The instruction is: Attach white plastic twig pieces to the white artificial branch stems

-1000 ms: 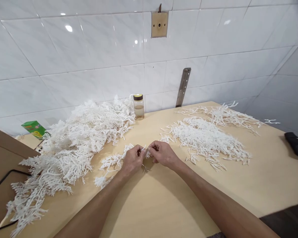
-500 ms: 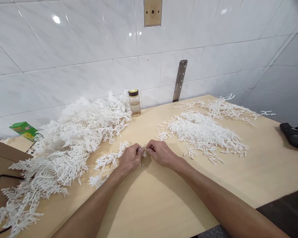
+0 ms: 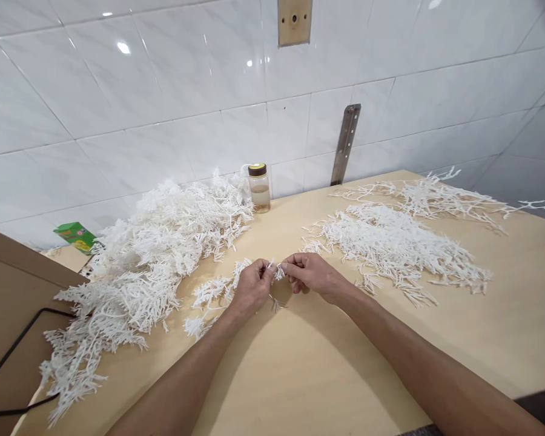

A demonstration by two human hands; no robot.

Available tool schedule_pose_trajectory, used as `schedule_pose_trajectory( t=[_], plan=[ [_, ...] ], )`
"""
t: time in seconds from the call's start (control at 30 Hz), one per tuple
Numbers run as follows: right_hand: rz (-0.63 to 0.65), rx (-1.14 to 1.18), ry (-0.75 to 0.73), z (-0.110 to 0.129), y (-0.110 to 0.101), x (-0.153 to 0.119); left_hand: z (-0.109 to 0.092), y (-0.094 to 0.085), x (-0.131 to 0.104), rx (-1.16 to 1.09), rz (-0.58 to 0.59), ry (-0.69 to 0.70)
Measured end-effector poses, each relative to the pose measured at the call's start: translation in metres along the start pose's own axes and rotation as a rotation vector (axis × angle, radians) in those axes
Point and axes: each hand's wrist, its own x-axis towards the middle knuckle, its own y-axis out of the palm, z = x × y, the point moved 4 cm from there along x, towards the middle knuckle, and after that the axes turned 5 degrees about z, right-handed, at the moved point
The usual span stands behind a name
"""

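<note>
Over the middle of the wooden table (image 3: 327, 375), my left hand (image 3: 253, 287) is closed in a pinch on a white plastic branch sprig (image 3: 279, 273). The fingertips of my right hand (image 3: 313, 277) are pinched at the other side of that small sprig, with its thin tips showing between the hands. A white branched piece (image 3: 213, 290) lies partly behind my left hand and forearm. Left of it rises a large heap of white artificial foliage (image 3: 163, 242). Right of my hands lies a flatter pile of short white sprigs (image 3: 399, 245).
Bare white stems (image 3: 454, 197) lie at the back right. A lidded bottle of liquid (image 3: 260, 191) stands near the tiled wall, with a metal bracket (image 3: 345, 145) right of it. A green packet (image 3: 77, 238) and a cardboard box (image 3: 18, 315) are at the left.
The view has shifted left, so everything appears farther right. More of the sprig now shows between my hands, and my right fingers have changed their pinch.
</note>
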Motion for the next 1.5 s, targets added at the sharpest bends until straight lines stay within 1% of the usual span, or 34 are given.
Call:
schedule_pose_trajectory(
  t=[0.1, 0.23, 0.3, 0.37, 0.43, 0.5, 0.57, 0.63, 0.7, 0.77, 0.8, 0.83, 0.87, 0.9, 1.0, 1.03, 1.1, 1.17, 1.3, 1.4, 1.5],
  plan=[
    [-0.022, -0.051, -0.01, -0.001, 0.003, 0.001, 0.0, 0.0, -0.001, 0.018, -0.013, -0.006],
    [-0.066, -0.134, -0.009, 0.004, 0.007, -0.001, -0.002, -0.002, -0.003, 0.065, -0.034, -0.015],
    [-0.107, -0.217, -0.013, 0.008, 0.008, -0.002, -0.004, -0.003, -0.003, 0.108, -0.016, -0.023],
    [-0.169, -0.401, -0.091, 0.013, 0.009, -0.004, -0.007, -0.002, -0.003, 0.168, 0.049, -0.04],
    [-0.209, -0.662, -0.229, 0.019, 0.013, -0.006, -0.01, -0.001, -0.002, 0.22, 0.114, -0.05],
    [-0.208, -0.904, -0.325, 0.021, 0.016, -0.004, -0.012, -0.002, -0.002, 0.24, 0.127, -0.048],
    [-0.234, -1.055, -0.309, 0.018, 0.012, 0.0, -0.012, -0.003, -0.001, 0.224, 0.111, -0.042],
    [-0.323, -1.112, -0.224, 0.013, -0.002, 0.004, -0.008, -0.003, -0.002, 0.184, 0.099, -0.046],
    [-0.432, -1.097, -0.149, 0.01, -0.02, 0.005, -0.003, -0.002, -0.002, 0.123, 0.085, -0.055],
    [-0.523, -1.055, -0.119, 0.011, -0.035, 0.002, 0.002, -0.001, -0.002, 0.064, 0.05, -0.059],
    [-0.552, -1.021, -0.12, 0.012, -0.039, -0.001, 0.004, 0.0, -0.002, 0.04, 0.032, -0.059],
    [-0.552, -0.97, -0.124, 0.014, -0.04, -0.003, 0.005, 0.0, -0.002, 0.022, 0.015, -0.058],
    [-0.518, -0.893, -0.121, 0.015, -0.039, -0.005, 0.005, 0.001, -0.002, 0.01, -0.002, -0.057],
    [-0.451, -0.792, -0.107, 0.016, -0.034, -0.006, 0.005, 0.001, -0.002, 0.001, -0.016, -0.054],
    [-0.182, -0.457, -0.024, 0.015, -0.01, -0.007, 0.002, 0.001, -0.003, -0.015, -0.035, -0.049],
    [-0.123, -0.38, -0.007, 0.014, -0.002, -0.007, 0.001, 0.001, -0.003, -0.015, -0.037, -0.047],
    [-0.084, -0.304, -0.004, 0.012, 0.008, -0.006, -0.001, 0.001, -0.003, -0.013, -0.038, -0.045],
    [-0.102, -0.286, -0.01, 0.01, 0.011, -0.004, -0.001, 0.001, -0.004, -0.012, -0.044, -0.044],
    [-0.137, -0.317, -0.002, 0.007, 0.01, -0.003, 0.001, 0.001, -0.003, -0.001, -0.042, -0.051],
    [-0.182, -0.446, -0.06, 0.009, 0.01, -0.003, 0.0, 0.001, -0.003, 0.028, -0.042, -0.061],
    [-0.265, -0.657, -0.164, 0.014, 0.014, -0.004, -0.004, -0.001, -0.003, 0.139, -0.04, -0.078]
  ],
)
